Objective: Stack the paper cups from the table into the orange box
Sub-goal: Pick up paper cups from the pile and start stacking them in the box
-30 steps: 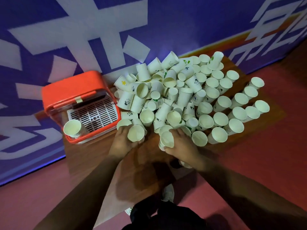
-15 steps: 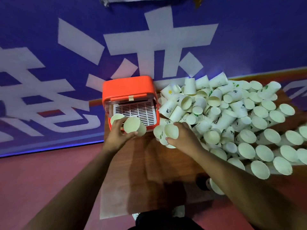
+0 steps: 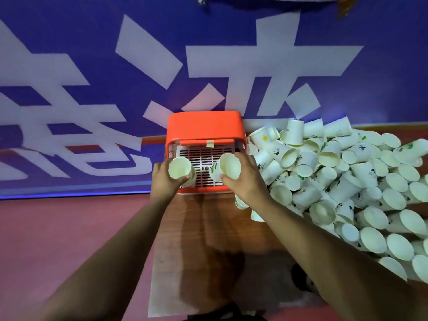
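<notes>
Showing two paper cups held over the open orange box (image 3: 203, 127), one in each hand; both are cream-white inside, with thin rolled rims and their mouths turned toward the camera. The left cup (image 3: 178, 168) sits over the box's left side, with another rim showing just beneath it, as of nested cups; the left hand (image 3: 165, 180) grips it, fingers (image 3: 161, 166) curled round its wall. The right cup (image 3: 229, 166) is tilted over the box's right half and bears a green print on its outer wall; the right hand (image 3: 246, 181) pinches it, thumb on the near rim, fingers (image 3: 246, 159) curled behind the far side. The box has a rounded orange lid raised at its far side, a strip of pale tape (image 3: 210, 143) on the lid's front edge, and a white slotted tray (image 3: 203, 158) inside; it stands at the far left corner of the wooden desk (image 3: 203, 232). A heap of cups (image 3: 335, 179) fills the desk just right of the box; they lie at all angles, some with small dark figures or green leaves, one with a yellow star (image 3: 264, 137). Behind stands a blue banner (image 3: 231, 26) with large white characters; a red floor (image 3: 69, 239) lies left of the desk.
</notes>
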